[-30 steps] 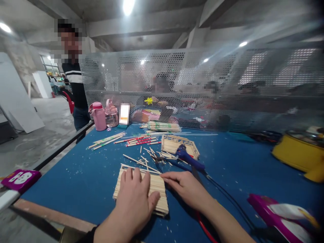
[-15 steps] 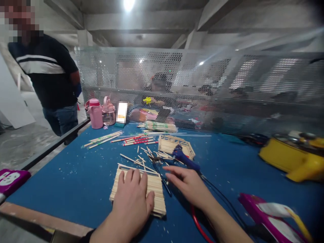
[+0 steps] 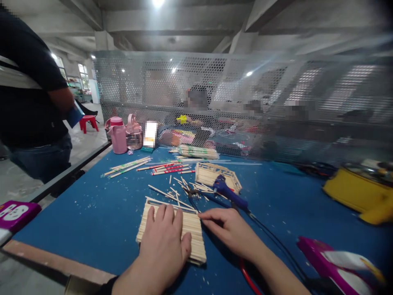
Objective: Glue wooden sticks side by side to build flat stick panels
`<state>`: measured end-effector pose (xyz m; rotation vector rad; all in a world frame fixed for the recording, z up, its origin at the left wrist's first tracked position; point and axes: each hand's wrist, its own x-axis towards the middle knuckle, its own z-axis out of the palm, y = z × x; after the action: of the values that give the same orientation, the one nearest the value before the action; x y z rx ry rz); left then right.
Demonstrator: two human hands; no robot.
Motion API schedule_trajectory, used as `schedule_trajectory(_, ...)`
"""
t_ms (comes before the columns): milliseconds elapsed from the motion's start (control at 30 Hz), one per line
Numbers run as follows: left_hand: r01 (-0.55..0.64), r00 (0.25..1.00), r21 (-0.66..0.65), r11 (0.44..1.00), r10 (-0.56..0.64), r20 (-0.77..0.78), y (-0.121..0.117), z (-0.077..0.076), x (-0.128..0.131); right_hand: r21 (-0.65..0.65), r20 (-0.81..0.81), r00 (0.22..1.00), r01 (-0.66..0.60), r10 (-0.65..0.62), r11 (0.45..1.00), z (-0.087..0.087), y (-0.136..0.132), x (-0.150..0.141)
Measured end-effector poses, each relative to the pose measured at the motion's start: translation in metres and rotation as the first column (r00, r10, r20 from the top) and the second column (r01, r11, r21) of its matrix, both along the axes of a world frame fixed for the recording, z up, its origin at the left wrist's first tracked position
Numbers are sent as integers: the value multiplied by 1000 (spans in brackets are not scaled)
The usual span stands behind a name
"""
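Note:
Craft sticks laid side by side form a flat wooden panel (image 3: pixel 194 237) on the table in front of me. My left hand (image 3: pixel 164 241) lies flat across its top, fingers spread. At the panel's far right corner is my right hand (image 3: pixel 229 229), its thumb and index finger drawn together; whether something thin is between them I cannot make out. Just beyond lie pliers (image 3: pixel 193 192) with dark handles, partly hidden, among loose cut sticks (image 3: pixel 172 196). A blue hot glue gun (image 3: pixel 229 193) rests against a stick-built tray (image 3: pixel 205 174) with a railed edge.
Packaged sticks (image 3: pixel 198 151) lie at the back of the blue table (image 3: pixel 92 229), before a perforated metal screen (image 3: pixel 129 90). A pink jug (image 3: pixel 118 137) and a bottle (image 3: pixel 134 137) stand back left. A yellow object (image 3: pixel 353 192) is at right. A person (image 3: pixel 33 98) stands left.
My right hand has moved to the panel's far right corner, and its fingers have come together. My left hand stays on the panel. The standing person appears nearer and further left.

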<state>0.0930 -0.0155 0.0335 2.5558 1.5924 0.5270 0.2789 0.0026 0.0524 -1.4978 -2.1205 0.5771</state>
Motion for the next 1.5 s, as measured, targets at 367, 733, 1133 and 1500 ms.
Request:
schedule_trajectory(367,108,994,-84,991,-106,30,11,19,-18,-63,-12,1000,22,-23,998,0,4,-2)
schedule_trajectory(733,145,989,-99,984,-145,14,16,18,-23,-47,4,1000,17,-17,999,-2,3,0)
schedule_trajectory(1133,148,989,-67,987,-146,39,15,15,-23,31,24,994,107,-108,994,-3,0,3)
schedule_trajectory(1500,142,989,-73,987,-139,43,16,15,-23,66,22,999,29,-30,997,-1,0,2)
